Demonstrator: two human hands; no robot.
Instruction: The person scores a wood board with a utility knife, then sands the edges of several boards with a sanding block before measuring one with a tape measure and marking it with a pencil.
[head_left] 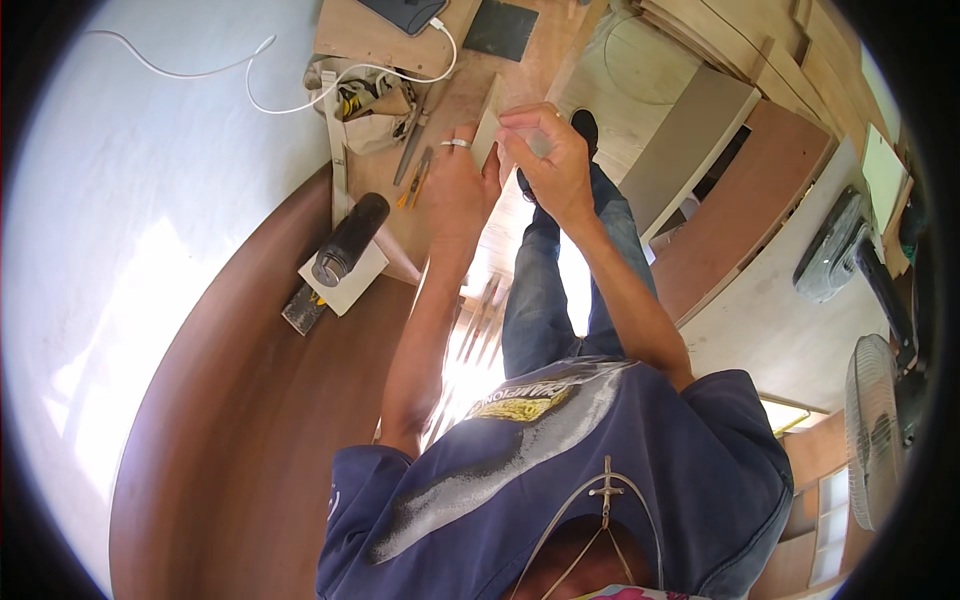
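At the wooden workbench, my left hand, with a ring on one finger, lies against a pale wooden piece. Its fingers and thumb close around the near end of that piece. My right hand is beside it, fingers curled and thumb pressed to the index finger at the edge of the wood. Whatever sits in that pinch is hidden by the fingers. Left of my left hand lie a long dark file-like tool and a slim yellow-orange tool.
A beige tool pouch hangs at the bench's left. A phone with a white cable and a dark square sheet lie farther off. A black bottle is at left. Boards and fans stand at right.
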